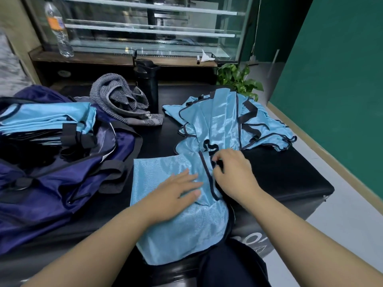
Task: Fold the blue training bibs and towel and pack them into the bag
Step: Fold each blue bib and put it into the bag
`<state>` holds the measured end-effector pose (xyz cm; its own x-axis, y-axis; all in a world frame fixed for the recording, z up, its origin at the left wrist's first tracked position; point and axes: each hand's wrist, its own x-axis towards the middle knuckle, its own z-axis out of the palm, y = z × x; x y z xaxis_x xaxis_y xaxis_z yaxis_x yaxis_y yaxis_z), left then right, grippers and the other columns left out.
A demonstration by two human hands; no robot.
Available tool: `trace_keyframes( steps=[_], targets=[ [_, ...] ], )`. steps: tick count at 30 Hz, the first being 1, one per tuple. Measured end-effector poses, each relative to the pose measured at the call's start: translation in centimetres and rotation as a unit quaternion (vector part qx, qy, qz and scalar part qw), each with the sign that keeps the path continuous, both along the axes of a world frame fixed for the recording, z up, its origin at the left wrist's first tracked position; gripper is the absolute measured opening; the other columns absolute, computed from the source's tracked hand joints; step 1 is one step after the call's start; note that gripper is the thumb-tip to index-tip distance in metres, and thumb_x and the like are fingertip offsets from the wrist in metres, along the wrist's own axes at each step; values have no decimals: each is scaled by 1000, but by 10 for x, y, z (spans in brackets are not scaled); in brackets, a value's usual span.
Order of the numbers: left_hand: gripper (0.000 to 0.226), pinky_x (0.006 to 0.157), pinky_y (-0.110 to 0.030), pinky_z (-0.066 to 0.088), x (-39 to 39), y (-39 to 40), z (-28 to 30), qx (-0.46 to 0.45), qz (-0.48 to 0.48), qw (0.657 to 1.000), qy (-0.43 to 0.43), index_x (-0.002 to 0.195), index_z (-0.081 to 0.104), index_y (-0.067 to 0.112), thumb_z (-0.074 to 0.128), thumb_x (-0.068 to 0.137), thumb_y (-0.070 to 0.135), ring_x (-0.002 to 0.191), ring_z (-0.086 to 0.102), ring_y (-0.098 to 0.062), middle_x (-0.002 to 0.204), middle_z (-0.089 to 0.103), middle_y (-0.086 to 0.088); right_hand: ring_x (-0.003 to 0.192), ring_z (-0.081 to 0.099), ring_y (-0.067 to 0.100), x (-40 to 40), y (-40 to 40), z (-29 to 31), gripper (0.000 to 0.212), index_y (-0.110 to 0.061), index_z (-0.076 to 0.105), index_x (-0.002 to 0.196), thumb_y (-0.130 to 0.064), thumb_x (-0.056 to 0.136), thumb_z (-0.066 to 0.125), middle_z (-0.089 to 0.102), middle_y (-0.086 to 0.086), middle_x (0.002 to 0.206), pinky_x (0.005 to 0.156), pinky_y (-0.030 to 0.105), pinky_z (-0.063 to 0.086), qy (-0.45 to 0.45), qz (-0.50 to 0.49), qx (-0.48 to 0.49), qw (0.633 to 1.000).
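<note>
A light blue bib with black trim lies spread on the black table in front of me. My left hand rests flat on its middle with straight fingers. My right hand pinches the bib's black-trimmed edge just to the right. Behind it lies a heap of more blue bibs. The navy bag sits open at the left with folded blue bibs on top of it. A grey striped towel lies crumpled behind the bag.
A black bottle stands on the black table between the towel and the bib heap. A clear water bottle stands on the counter by a glass display case. A green plant is beyond the table's far right corner.
</note>
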<state>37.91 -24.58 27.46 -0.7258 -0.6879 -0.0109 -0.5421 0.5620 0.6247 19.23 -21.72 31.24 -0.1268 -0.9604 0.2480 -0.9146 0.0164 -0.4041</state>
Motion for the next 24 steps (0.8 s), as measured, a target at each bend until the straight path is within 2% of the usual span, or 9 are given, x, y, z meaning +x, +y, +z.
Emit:
trace_keyframes(
  steps=[2, 5, 7, 10, 13, 15, 17, 20, 24],
  targets=[
    [37, 116, -25, 11, 8, -16, 12, -60, 35, 997, -26, 138, 48, 27, 43, 101, 27, 142, 19, -6, 150, 36, 8, 104, 49, 22, 10, -13, 6, 17, -15, 59, 104, -11, 91, 49, 59, 0, 105, 89, 36, 37, 25, 80, -13, 996],
    [40, 106, -32, 29, 26, -50, 26, -162, 116, 969, -148, 137, 47, 21, 42, 98, 16, 131, 40, -22, 142, 45, -1, 107, 50, 22, 17, -45, 17, 36, -17, 58, 113, 3, 87, 45, 61, -1, 109, 92, 31, 29, 127, 157, 35, 979],
    [43, 105, -37, 35, 38, -75, 30, -146, 165, 948, -230, 141, 41, 20, 45, 98, 20, 130, 42, -27, 144, 43, -5, 110, 50, 21, 22, -70, 25, 45, -21, 56, 118, 7, 84, 44, 61, -3, 113, 102, 32, 23, 188, 169, 77, 965],
    [46, 103, -43, 39, 49, -106, 31, -73, 174, 941, -282, 134, 46, 19, 60, 91, 30, 124, 47, -26, 135, 49, -5, 114, 53, 23, 29, -102, 31, 31, -17, 56, 121, -8, 93, 49, 61, 0, 120, 110, 41, 20, 230, 160, 200, 939],
    [41, 98, -36, 40, 48, -120, 35, -25, 141, 933, -331, 121, 48, 19, 66, 87, 31, 112, 52, -23, 118, 54, 0, 101, 58, 27, 31, -119, 38, 20, -14, 63, 102, -28, 90, 54, 63, 3, 105, 91, 35, 43, 284, 151, 334, 886],
    [36, 88, -29, 42, 44, -125, 40, 7, 117, 927, -356, 114, 47, 17, 66, 87, 29, 102, 54, -23, 115, 57, -4, 93, 58, 26, 29, -125, 42, 18, -17, 62, 88, -34, 85, 60, 59, 0, 92, 81, 32, 47, 315, 147, 387, 854],
    [31, 81, -27, 41, 40, -128, 47, 31, 96, 912, -397, 110, 48, 16, 64, 88, 32, 97, 54, -21, 113, 58, -4, 97, 62, 26, 25, -129, 44, 29, -19, 67, 101, -39, 80, 64, 63, 1, 99, 84, 35, 51, 308, 142, 429, 837],
    [33, 81, -25, 41, 35, -132, 53, 41, 74, 889, -451, 118, 57, 13, 59, 91, 32, 101, 57, -20, 117, 62, -4, 100, 63, 27, 18, -127, 48, 37, -17, 68, 106, -41, 79, 66, 66, 5, 107, 90, 39, 52, 267, 152, 450, 839],
    [30, 84, -27, 44, 34, -131, 54, 43, 59, 893, -443, 116, 60, 7, 56, 92, 25, 101, 59, -22, 116, 64, -6, 103, 55, 22, 12, -119, 54, 54, -16, 62, 120, -56, 84, 61, 58, 0, 112, 92, 36, 44, 227, 155, 442, 853]
  ],
)
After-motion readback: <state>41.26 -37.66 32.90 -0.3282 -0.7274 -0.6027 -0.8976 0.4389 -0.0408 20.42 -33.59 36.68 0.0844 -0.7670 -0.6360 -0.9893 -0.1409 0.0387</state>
